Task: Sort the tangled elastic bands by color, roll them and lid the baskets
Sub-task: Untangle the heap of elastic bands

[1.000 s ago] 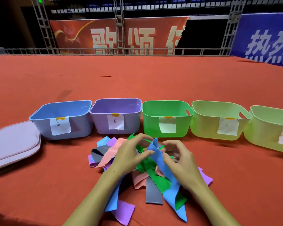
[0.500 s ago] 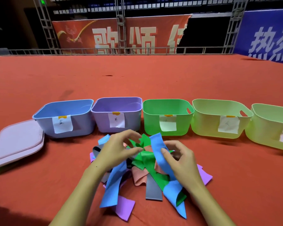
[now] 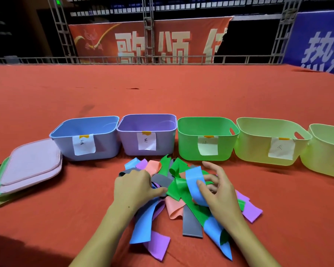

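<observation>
A single head-worn wide-angle view looks forward and down from close above the fingers (image 3: 204,186). Beyond them runs a row of plastic baskets (image 3: 206,139) on the red cloth-covered bench (image 3: 162,93), with banners far behind.

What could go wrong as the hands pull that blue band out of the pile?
1. The blue elastic band pinched by the right hand crosses a green elastic band, which may drag along.
2. The left hand grips several layers in the tangled pile, so colours could get mixed.
3. The baskets stand close behind; the green plastic basket might get nudged.
</observation>
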`<action>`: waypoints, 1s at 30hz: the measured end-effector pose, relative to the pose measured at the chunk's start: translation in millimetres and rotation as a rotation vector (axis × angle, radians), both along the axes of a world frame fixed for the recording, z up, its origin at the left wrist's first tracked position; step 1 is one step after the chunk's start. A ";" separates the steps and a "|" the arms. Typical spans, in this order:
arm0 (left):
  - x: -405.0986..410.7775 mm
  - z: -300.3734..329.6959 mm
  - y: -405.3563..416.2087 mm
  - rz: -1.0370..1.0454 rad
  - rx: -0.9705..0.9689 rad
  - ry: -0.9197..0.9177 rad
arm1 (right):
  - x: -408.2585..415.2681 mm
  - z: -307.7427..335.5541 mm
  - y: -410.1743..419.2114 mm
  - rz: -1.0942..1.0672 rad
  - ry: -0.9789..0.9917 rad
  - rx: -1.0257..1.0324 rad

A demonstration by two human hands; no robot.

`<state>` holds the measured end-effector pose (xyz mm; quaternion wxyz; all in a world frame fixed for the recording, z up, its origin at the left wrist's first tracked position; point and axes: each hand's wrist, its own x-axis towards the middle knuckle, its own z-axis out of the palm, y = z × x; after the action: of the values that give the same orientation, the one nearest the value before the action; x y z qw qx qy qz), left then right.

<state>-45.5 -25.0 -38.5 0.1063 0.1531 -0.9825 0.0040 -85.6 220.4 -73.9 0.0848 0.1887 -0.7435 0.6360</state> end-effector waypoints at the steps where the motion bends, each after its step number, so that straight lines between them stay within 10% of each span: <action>1: -1.3 0.4 3.5 0.033 -0.001 0.009 | 0.6 0.7 -0.7 -0.001 0.000 0.000; 9: -4.7 7.1 -0.2 0.053 0.331 0.165 | 4.2 6.8 -0.1 0.007 -0.002 0.005; 16: -0.1 26.4 6.7 -0.344 0.659 0.304 | 3.1 11.7 0.3 -0.033 0.041 0.020; 25: -5.0 35.7 35.7 -0.371 0.121 0.466 | 2.4 13.6 4.4 -0.063 0.094 0.050; 30: -17.3 22.5 41.1 -0.574 0.147 0.398 | -0.3 13.9 6.2 -0.086 0.085 0.064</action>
<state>-62.9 16.0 -16.0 0.2812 -0.1240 -0.9432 -0.1264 -85.9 226.7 -60.1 0.1376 0.1859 -0.7665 0.5992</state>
